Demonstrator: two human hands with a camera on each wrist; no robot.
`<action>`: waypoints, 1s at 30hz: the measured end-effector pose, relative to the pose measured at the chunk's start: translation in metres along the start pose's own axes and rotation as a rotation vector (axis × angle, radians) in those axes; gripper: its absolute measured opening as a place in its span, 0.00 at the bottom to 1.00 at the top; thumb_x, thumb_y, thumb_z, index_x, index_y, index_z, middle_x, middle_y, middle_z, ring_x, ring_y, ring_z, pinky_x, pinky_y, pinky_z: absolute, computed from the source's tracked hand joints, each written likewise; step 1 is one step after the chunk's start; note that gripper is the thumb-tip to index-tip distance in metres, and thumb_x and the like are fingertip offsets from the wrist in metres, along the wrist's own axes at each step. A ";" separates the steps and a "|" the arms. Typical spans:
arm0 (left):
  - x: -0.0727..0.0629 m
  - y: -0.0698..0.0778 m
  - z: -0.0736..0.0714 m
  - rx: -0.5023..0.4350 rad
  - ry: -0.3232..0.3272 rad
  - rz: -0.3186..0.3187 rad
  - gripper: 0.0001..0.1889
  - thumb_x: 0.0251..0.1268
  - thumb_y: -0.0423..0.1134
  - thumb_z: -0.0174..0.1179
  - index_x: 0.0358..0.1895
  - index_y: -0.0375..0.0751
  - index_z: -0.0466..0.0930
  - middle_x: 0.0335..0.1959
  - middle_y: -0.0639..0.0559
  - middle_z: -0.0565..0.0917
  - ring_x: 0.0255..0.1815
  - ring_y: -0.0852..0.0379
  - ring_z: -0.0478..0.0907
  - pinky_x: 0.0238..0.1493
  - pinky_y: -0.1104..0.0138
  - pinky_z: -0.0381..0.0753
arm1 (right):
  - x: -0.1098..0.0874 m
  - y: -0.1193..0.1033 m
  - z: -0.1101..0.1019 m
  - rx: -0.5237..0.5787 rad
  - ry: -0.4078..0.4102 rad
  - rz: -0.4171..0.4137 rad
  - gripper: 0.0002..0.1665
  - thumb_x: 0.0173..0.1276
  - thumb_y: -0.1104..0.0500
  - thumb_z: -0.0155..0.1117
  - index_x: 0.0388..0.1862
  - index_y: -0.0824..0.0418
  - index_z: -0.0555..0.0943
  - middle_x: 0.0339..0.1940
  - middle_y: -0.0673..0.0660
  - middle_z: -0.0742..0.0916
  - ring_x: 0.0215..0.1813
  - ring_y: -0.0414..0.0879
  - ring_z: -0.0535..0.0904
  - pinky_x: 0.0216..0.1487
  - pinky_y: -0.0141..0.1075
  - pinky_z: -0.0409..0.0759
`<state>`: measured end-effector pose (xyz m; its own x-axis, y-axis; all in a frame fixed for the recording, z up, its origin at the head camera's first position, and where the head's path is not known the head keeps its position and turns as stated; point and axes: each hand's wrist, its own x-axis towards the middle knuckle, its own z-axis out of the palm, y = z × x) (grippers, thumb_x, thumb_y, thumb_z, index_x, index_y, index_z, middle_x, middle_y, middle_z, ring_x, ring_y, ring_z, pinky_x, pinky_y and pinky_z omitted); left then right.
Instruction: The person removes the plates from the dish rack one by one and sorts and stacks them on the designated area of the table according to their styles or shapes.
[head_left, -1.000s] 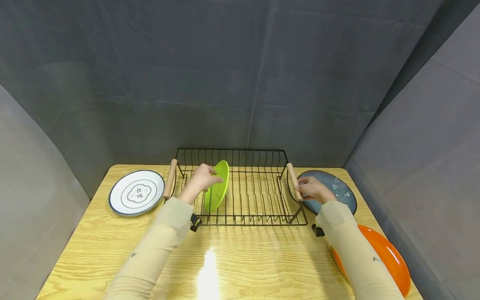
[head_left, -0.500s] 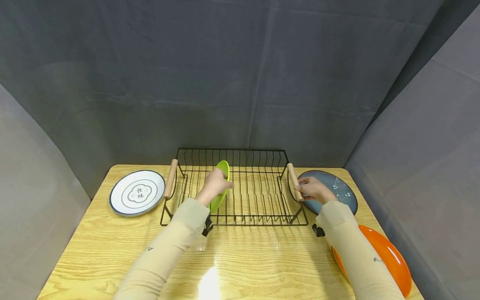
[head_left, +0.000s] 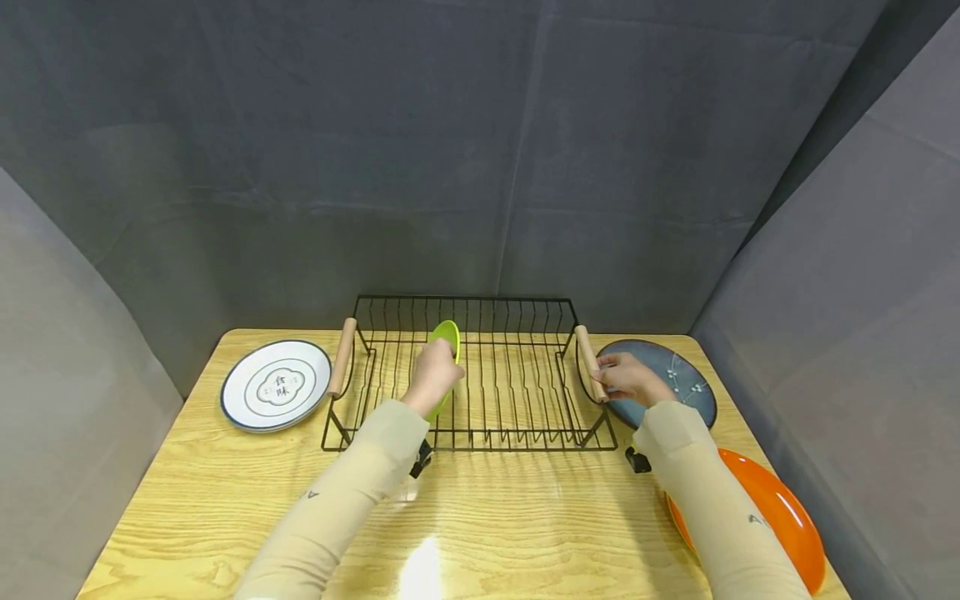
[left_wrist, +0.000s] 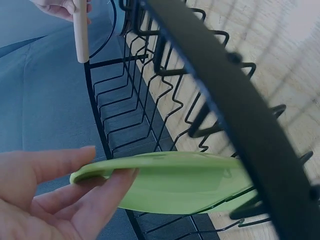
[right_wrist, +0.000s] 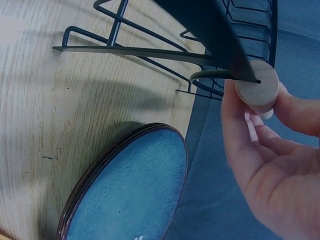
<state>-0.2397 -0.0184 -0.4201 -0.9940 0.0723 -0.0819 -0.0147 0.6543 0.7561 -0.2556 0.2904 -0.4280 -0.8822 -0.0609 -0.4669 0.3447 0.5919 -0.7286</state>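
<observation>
A lime-green plate stands on edge among the wires of a black dish rack. My left hand holds its rim; in the left wrist view the thumb lies on one face and the fingers on the other. At the rack's right end, my right hand grips the wooden handle. The right wrist view shows the thumb and fingers around the round end of that handle. My left hand hides part of the green plate in the head view.
A white plate with a blue rim lies left of the rack. Blue-grey plates are stacked just right of it, partly under my right hand in the head view. An orange plate lies at the front right. A dark curtain hangs behind.
My left hand has moved right onto the green plate's rim and now holds it. The plate has turned more upright. The right hand stays on the handle.
</observation>
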 end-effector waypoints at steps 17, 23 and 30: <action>0.003 -0.004 -0.005 -0.038 0.044 -0.002 0.03 0.52 0.25 0.58 0.24 0.32 0.78 0.24 0.42 0.79 0.17 0.56 0.71 0.17 0.71 0.73 | -0.002 -0.002 0.001 -0.009 -0.011 -0.005 0.31 0.71 0.62 0.47 0.67 0.76 0.53 0.46 0.66 0.74 0.41 0.50 0.74 0.44 0.42 0.78; 0.006 -0.007 -0.012 -0.069 0.080 -0.025 0.14 0.52 0.27 0.59 0.13 0.39 0.69 0.16 0.47 0.75 0.14 0.58 0.70 0.13 0.72 0.71 | -0.002 -0.004 0.001 -0.015 -0.009 -0.006 0.30 0.71 0.62 0.46 0.66 0.75 0.54 0.43 0.64 0.74 0.38 0.48 0.72 0.41 0.40 0.77; 0.007 -0.012 -0.027 -0.147 0.095 -0.062 0.10 0.53 0.29 0.61 0.38 0.27 0.82 0.36 0.36 0.82 0.23 0.50 0.80 0.18 0.69 0.79 | 0.001 -0.001 0.000 -0.001 -0.001 0.005 0.30 0.71 0.63 0.47 0.67 0.75 0.54 0.43 0.64 0.74 0.38 0.48 0.74 0.41 0.40 0.79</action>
<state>-0.2490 -0.0461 -0.4127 -0.9963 -0.0407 -0.0753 -0.0853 0.5381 0.8385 -0.2564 0.2897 -0.4279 -0.8802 -0.0591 -0.4710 0.3486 0.5929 -0.7259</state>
